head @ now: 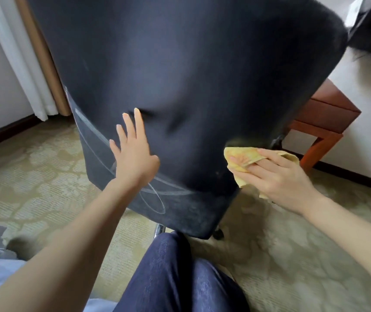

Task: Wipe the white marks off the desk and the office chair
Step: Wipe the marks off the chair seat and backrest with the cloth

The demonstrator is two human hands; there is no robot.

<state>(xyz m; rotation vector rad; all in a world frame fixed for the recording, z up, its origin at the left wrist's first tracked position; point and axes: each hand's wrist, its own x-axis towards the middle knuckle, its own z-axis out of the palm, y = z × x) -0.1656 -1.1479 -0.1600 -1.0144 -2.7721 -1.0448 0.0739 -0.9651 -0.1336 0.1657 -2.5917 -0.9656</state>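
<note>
- From the head view, the dark chair (180,86) fills most of the frame, its fabric back turned toward the person and leaning over the patterned carpet (33,176).
- White marks (94,131) curve in thin chalky lines down the left edge of the chair and sweep along its lower part, with a looped oval low down near the bottom rim.
- The left hand (133,154) lies flat and open on the fabric, fingers spread and pointing up, palm pressed over part of the white lines.
- The right hand (277,174) is closed around a yellow cloth (241,157), bunched under the fingers, at the chair's lower right edge; the cloth touches the fabric there.
- The cloth sits well apart from the marks on the left side.
- A knee in dark jeans (175,266) comes up just below the chair's bottom rim.
- A reddish wooden worktop (328,118) stands behind the chair to the right, against the pale wall.
- A white curtain (17,64) hangs at the left; a chair caster (218,233) shows under the rim.
</note>
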